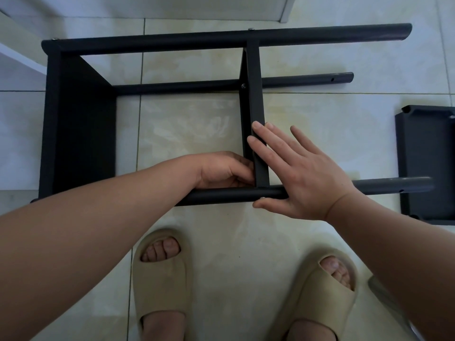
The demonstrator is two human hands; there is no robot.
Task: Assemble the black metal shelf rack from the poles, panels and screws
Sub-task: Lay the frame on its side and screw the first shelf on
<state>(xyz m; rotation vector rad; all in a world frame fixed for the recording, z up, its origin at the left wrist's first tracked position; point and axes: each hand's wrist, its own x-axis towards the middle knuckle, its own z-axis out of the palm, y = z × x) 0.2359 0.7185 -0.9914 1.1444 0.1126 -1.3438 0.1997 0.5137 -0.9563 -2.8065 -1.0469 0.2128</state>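
Observation:
The partly built black rack lies on its side on the tiled floor. Its end panel (78,124) stands at the left and a middle panel (253,94) joins three visible poles: a far pole (172,41), a lower back pole (177,86) and a near pole (226,194). My left hand (221,172) reaches inside the frame with its fingers curled at the corner where the middle panel meets the near pole; what they hold is hidden. My right hand (300,173) lies flat, fingers straight on the middle panel's edge, thumb under the near pole.
A loose black panel (426,163) lies on the floor at the right. White furniture (22,60) stands at the left and a white cabinet base (283,11) at the back. My feet in beige slippers (160,274) stand just in front of the rack.

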